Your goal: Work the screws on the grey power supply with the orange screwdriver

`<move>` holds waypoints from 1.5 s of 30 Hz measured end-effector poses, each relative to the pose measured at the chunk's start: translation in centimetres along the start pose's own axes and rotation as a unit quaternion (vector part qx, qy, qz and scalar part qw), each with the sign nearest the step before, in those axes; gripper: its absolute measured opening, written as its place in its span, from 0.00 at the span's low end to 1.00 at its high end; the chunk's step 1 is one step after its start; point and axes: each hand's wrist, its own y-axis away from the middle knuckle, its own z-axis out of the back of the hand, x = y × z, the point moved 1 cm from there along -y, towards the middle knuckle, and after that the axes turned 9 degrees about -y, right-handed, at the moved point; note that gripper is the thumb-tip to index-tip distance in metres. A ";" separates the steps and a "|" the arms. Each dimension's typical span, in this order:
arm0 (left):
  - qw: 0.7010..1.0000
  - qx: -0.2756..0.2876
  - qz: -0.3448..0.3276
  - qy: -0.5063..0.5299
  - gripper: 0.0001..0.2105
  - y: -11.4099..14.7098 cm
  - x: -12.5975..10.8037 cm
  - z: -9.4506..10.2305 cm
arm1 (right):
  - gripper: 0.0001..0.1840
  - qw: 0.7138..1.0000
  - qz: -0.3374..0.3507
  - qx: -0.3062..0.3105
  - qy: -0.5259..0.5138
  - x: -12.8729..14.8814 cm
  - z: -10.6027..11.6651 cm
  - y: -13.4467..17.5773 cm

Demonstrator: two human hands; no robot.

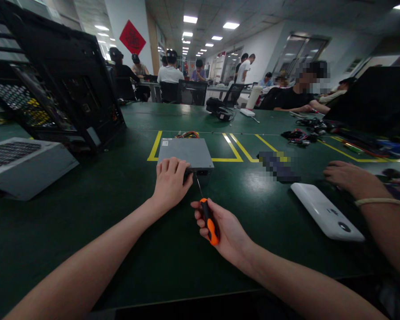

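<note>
A grey computer power supply (190, 150) sits on the green table, with a white label on top and a bundle of coloured wires (188, 134) behind it. My left hand (171, 180) grips its near left edge, fingers over the top and thumb at the front face. In my right hand (223, 224) is an orange and black screwdriver (209, 224), held by the handle. Its thin shaft points up to the front face of the power supply, left of the socket. Whether the tip sits in a screw is too small to tell.
On the left stand a black computer case (86, 89) and a grey metal cover (30, 166). To the right lie a white oblong device (326, 213), a dark blurred item (278, 166) and tangled cables (300, 135). Another person's hand (353, 178) rests at the right.
</note>
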 end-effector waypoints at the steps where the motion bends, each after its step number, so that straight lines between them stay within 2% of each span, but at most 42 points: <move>1: 1.000 0.000 0.000 -0.001 0.10 0.0 0.0 0.0 | 0.12 1.000 0.008 0.002 -0.004 0.0 0.0 0.0; 3: 1.000 0.002 -0.002 -0.003 0.10 -0.1 0.0 0.1 | 0.07 1.000 0.027 0.003 -0.007 -0.1 0.1 0.0; 5: 1.000 0.004 -0.003 -0.003 0.10 -0.1 -0.1 0.1 | 0.05 0.999 0.038 0.003 -0.001 -0.2 0.2 -0.1; 11: 1.000 0.008 -0.002 -0.009 0.10 -0.1 -0.1 0.1 | 0.15 1.000 0.001 -0.008 0.003 0.0 0.3 -0.1; 17: 1.000 -0.002 0.001 -0.024 0.10 -0.1 -0.2 0.1 | 0.06 0.999 0.041 -0.001 0.000 -0.1 0.1 0.1; 23: 0.999 0.006 0.007 -0.032 0.10 -0.2 -0.4 0.1 | 0.15 1.000 0.014 -0.011 0.006 -0.1 0.3 -0.1; 28: 0.999 0.004 0.009 -0.033 0.10 -0.1 -0.3 0.1 | 0.06 0.999 0.042 -0.008 0.004 0.0 0.1 0.0; 34: 0.999 0.007 0.008 -0.034 0.11 -0.2 -0.3 0.1 | 0.16 1.000 0.012 -0.015 0.012 0.0 0.3 -0.1; 40: 0.999 0.006 0.011 -0.034 0.11 -0.2 -0.3 0.1 | 0.05 0.999 0.043 -0.008 0.005 -0.2 0.2 0.0; 45: 0.999 0.007 0.011 -0.032 0.11 -0.2 -0.3 0.1 | 0.16 1.000 0.013 -0.006 0.011 -0.1 0.2 0.1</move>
